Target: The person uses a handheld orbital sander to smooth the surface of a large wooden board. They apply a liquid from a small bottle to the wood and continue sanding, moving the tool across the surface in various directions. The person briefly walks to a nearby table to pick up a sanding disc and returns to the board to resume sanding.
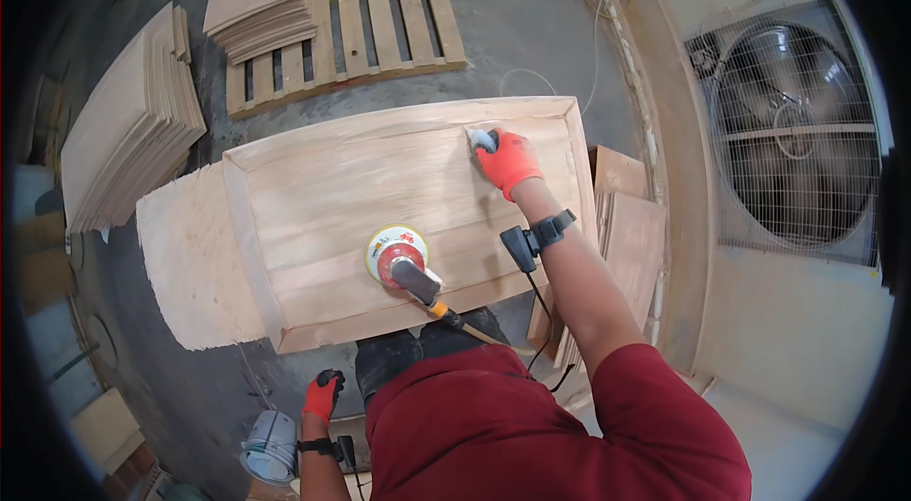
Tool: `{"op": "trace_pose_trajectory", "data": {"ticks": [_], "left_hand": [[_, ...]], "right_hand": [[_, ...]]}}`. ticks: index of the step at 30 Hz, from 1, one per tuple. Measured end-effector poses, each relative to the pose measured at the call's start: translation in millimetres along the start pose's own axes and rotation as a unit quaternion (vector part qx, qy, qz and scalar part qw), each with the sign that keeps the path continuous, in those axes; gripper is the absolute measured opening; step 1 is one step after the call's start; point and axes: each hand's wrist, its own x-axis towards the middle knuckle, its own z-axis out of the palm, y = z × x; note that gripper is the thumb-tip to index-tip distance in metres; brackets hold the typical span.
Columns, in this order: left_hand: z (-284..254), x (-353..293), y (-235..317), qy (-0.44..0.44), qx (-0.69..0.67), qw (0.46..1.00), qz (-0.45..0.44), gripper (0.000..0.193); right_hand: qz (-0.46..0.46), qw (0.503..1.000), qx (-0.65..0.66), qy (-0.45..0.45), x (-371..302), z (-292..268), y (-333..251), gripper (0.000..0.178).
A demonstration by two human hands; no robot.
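A long wooden panel (323,202) lies across in front of the worker, its pale surface streaked with flowing grain and edged by flat border strips. The right hand (511,164), in an orange-red glove with dark fingertips, grasps a small whitish-blue wad (483,139) against the panel near its far right corner; what the wad is made of, I can't make out. The left hand (324,394), gloved alike, hangs down beside the dark trousers, near a dull, rounded bucket (270,448); its fingers look bent, but whether it is clenched or loose I can't tell. On the panel's near half rests a round sander (398,257), with a white, yellow-rimmed disc, a red body and a dark grip, trailing a tan hose (495,340). At the left end, a rough sheet (196,259) of thin wood juts out, ragged along its edges. Beyond stand layered wooden boards (128,126) and a slatted pallet (378,12), all on smooth grey floor.
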Motion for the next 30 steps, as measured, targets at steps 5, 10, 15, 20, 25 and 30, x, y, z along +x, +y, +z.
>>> {"op": "trace_pose_trajectory", "data": {"ticks": [5,10,15,20,25,30], "left_hand": [[11.6,-3.3,14.8,-0.005,0.000,1.000,0.013,0.026],[13.4,3.0,13.9,-0.026,0.036,0.999,0.020,0.028],[17.7,6.7,15.1,-0.039,0.069,0.997,0.025,0.029],[25.9,3.5,28.8,-0.029,0.078,0.996,0.014,0.031],[29.7,1.9,37.8,-0.022,0.077,0.997,0.015,0.032],[22.9,7.9,30.5,-0.030,0.108,0.993,0.026,0.031]], "right_hand": [[0.045,0.999,0.025,0.006,3.2,-17.2,28.1,0.030],[0.055,0.998,0.012,0.010,2.6,-27.0,43.6,0.030],[0.027,0.999,0.020,-0.007,-5.7,-23.3,50.1,0.030],[0.022,0.999,0.035,-0.009,-6.6,-24.7,49.9,0.029],[0.013,1.000,0.015,0.000,-2.1,-22.0,52.8,0.028],[0.009,0.999,0.035,0.009,-3.2,-23.2,51.6,0.027]]}}
